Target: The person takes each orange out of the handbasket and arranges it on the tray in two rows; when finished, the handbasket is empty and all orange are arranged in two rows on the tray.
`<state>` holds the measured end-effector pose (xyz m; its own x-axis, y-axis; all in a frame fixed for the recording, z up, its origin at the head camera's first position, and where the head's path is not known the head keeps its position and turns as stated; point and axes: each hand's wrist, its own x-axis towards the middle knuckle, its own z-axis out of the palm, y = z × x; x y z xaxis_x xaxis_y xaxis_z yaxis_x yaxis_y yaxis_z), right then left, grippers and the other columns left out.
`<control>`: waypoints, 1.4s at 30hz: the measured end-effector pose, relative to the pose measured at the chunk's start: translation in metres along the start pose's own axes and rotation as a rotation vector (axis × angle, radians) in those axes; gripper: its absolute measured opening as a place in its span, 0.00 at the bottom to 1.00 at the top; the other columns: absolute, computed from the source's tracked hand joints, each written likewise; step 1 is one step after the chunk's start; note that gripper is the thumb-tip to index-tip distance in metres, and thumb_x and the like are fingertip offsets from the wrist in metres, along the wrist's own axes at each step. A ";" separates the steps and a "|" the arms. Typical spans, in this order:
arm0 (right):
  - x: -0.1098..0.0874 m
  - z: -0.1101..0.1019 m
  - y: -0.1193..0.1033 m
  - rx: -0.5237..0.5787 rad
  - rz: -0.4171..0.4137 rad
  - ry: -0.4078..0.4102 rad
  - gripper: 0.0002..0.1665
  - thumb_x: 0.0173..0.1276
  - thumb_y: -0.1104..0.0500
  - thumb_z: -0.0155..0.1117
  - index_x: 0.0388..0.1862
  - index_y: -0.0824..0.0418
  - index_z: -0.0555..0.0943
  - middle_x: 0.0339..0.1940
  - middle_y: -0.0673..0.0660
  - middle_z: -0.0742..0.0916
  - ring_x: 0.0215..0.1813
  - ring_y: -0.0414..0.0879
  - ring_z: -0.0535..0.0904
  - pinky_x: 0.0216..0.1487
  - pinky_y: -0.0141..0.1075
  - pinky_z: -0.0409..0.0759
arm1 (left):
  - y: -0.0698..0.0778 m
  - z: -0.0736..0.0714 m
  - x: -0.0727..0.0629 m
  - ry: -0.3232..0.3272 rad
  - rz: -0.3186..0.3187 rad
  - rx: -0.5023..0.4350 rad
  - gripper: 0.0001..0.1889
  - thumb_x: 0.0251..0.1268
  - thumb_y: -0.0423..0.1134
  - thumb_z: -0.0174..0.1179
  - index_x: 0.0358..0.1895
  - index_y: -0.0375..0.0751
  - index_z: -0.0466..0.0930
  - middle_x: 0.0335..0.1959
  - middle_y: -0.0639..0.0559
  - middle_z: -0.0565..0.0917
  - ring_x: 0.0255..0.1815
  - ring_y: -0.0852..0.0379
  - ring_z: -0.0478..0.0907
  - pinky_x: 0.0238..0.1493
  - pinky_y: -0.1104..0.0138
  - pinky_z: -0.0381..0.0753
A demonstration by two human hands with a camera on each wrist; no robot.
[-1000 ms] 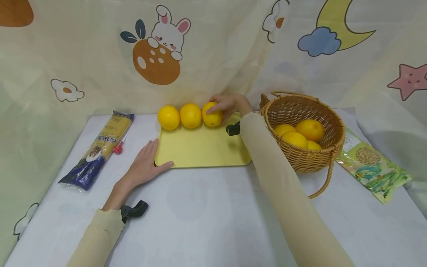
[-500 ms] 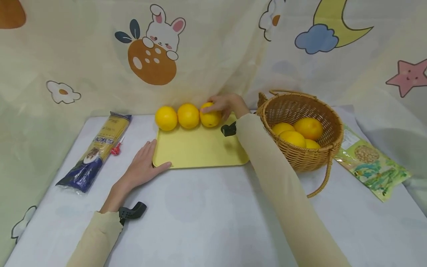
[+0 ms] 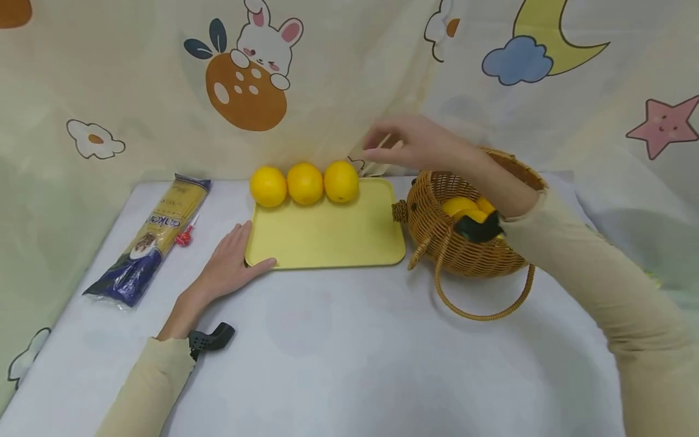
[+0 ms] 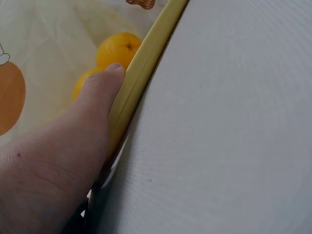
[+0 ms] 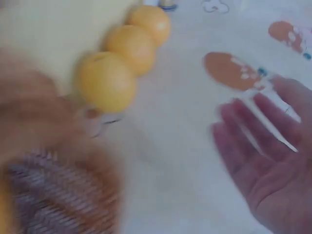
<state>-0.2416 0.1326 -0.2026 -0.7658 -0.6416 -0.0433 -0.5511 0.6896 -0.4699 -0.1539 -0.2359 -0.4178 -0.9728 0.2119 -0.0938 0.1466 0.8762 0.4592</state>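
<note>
A row of three oranges (image 3: 306, 183) lies along the back of a yellow tray (image 3: 327, 233), at its left part. My left hand (image 3: 226, 261) rests at the tray's front left corner, fingers straight along its left side and thumb along the front rim; the left wrist view shows the thumb (image 4: 100, 90) at that rim. My right hand (image 3: 415, 142) is raised in the air, above and left of the wicker basket (image 3: 469, 261). It holds nothing, and its fingers look loose in the right wrist view. Several oranges (image 3: 459, 206) lie in the basket, partly hidden by the right forearm.
On the left lies a blue and gold packet (image 3: 150, 240) with a red lollipop (image 3: 184, 237) beside it. The basket's looped handle (image 3: 480, 317) hangs down in front onto the white table. A printed curtain (image 3: 338, 79) stands close behind the tray.
My right hand has let go of the rightmost orange and moved up and right. The basket has shifted left and turned, its knob now by the tray's right edge. The left hand stays put.
</note>
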 end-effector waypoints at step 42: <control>-0.066 -0.011 0.106 0.282 0.345 -0.839 0.40 0.73 0.46 0.53 0.76 0.64 0.57 0.75 0.67 0.65 0.71 0.61 0.67 0.63 0.53 0.78 | -0.002 0.001 0.000 -0.004 -0.013 0.010 0.59 0.59 0.73 0.51 0.78 0.39 0.30 0.80 0.38 0.40 0.81 0.39 0.37 0.78 0.42 0.39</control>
<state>-0.2529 0.2516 -0.2393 -0.3228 -0.5252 -0.7874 -0.1544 0.8500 -0.5036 -0.1542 -0.2370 -0.4190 -0.9738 0.2021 -0.1038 0.1354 0.8830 0.4493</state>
